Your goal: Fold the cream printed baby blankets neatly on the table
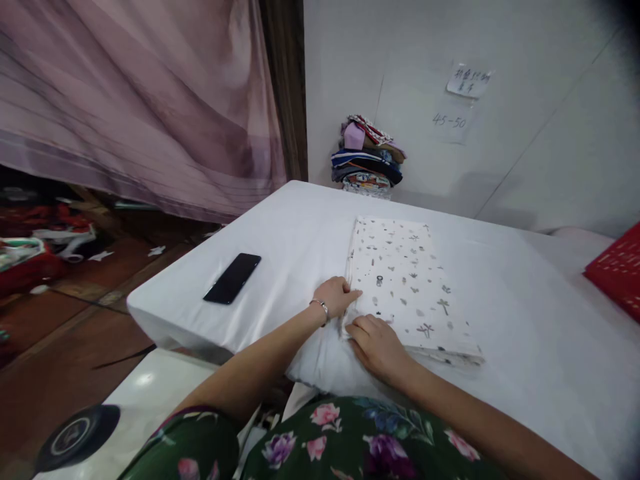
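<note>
A white cloth with small printed motifs [407,280] lies folded into a long rectangle on the white table [525,320]. My left hand [337,297], a bracelet on its wrist, rests at the cloth's near left edge with its fingers curled onto the fabric. My right hand [377,343] sits just beside it at the near left corner, fingers bent and pinching the cloth's edge. Both hands are closed on that corner.
A black phone [233,278] lies on the table's left side. A stack of folded clothes [367,157] stands against the far wall. A red basket [617,270] is at the right edge. A pink curtain [135,107] hangs on the left, above a cluttered floor.
</note>
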Action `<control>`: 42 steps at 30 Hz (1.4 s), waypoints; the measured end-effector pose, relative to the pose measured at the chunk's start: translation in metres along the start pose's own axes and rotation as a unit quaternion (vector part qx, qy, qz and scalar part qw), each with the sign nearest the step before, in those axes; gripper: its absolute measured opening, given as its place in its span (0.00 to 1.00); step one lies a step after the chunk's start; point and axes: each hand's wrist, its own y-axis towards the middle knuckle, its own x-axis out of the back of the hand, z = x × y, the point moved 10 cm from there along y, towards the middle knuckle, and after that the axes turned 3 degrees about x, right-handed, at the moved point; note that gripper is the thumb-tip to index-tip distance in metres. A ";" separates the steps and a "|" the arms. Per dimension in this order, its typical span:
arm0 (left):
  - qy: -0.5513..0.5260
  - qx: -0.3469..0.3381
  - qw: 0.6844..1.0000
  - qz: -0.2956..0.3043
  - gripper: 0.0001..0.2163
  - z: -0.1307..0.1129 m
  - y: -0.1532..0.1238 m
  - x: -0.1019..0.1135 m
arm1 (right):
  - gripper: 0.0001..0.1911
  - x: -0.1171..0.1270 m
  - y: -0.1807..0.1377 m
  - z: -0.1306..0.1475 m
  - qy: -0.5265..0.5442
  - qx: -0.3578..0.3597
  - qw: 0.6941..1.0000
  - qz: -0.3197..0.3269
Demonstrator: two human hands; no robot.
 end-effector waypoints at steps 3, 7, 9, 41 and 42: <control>0.039 0.026 0.999 -0.005 0.17 0.001 0.008 -0.002 | 0.08 0.000 0.000 0.000 0.005 0.004 1.000 -0.013; 0.068 0.053 0.996 0.003 0.14 0.000 0.017 -0.003 | 0.08 0.000 -0.001 0.001 0.005 0.013 0.999 -0.039; 0.059 0.057 0.997 0.010 0.10 0.000 0.020 -0.004 | 0.08 0.000 -0.002 0.002 0.000 0.018 0.999 -0.049; 0.223 -0.171 0.959 0.039 0.28 -0.033 0.022 -0.043 | 0.24 0.042 -0.115 -0.134 0.110 -0.232 0.966 -0.032; 0.224 -0.170 0.959 0.039 0.28 -0.033 0.022 -0.043 | 0.24 0.041 -0.122 -0.139 0.142 -0.240 0.960 -0.022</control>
